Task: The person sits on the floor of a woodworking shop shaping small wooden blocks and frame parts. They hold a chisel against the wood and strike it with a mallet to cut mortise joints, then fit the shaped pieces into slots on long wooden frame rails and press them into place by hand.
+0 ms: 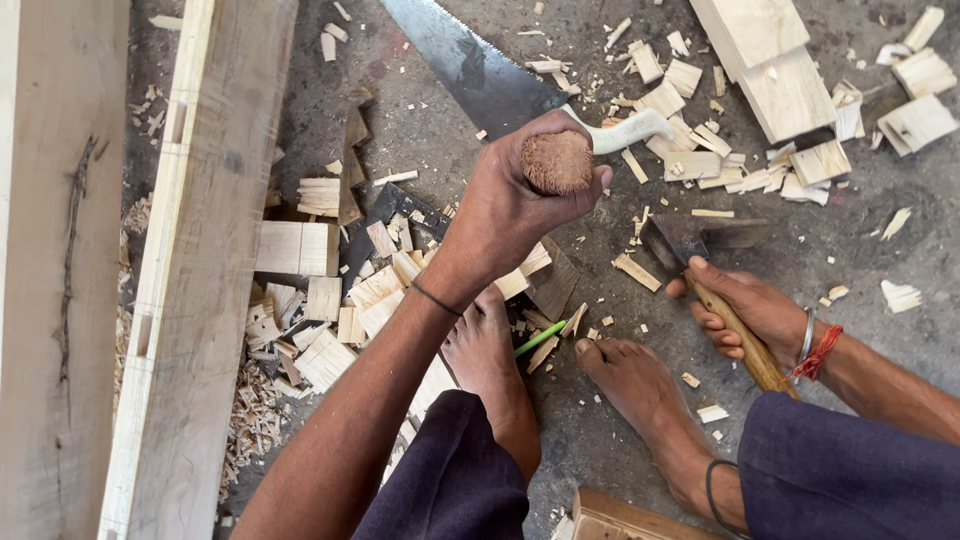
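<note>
Left hand (520, 205), at frame centre, is clenched around a round-ended wooden handle (557, 161). Right hand (745, 310), at lower right, grips a hatchet (700, 262) by its shaft; the head rests on the floor (610, 440) beside a handsaw (480, 70).

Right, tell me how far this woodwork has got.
Done: the long beam already shows cut notches, and offcut blocks and chips litter the floor. In hand: the left hand grips a round wooden handle; the right hand holds an adze-like tool. The handsaw lies idle. What remains is unclear.
</note>
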Demonstrator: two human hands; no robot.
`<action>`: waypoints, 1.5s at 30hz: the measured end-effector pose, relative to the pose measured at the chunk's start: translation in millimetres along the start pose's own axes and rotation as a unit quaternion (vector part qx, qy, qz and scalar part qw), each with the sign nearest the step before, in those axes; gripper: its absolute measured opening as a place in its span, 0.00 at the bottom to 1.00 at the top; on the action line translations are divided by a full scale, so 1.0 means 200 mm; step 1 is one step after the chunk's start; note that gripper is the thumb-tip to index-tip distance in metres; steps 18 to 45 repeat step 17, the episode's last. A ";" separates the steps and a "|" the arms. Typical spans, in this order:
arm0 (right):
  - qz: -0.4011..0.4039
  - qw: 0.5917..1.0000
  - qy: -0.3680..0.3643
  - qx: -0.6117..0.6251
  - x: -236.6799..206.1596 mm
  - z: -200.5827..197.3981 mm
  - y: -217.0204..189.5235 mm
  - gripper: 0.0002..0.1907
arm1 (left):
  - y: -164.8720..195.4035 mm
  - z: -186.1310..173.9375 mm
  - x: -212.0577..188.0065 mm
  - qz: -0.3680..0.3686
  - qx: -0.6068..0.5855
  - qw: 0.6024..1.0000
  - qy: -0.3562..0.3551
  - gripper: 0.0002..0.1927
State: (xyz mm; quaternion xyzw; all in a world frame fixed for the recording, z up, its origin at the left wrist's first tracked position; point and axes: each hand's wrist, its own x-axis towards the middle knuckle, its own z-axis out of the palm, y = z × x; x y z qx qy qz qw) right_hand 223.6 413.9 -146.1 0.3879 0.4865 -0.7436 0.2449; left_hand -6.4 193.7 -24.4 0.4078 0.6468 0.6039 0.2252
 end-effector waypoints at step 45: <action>-0.198 0.966 0.012 -0.168 -0.01 -0.06 -0.18 0.34 | -0.09 0.01 0.00 0.000 -0.009 1.000 0.022 0.12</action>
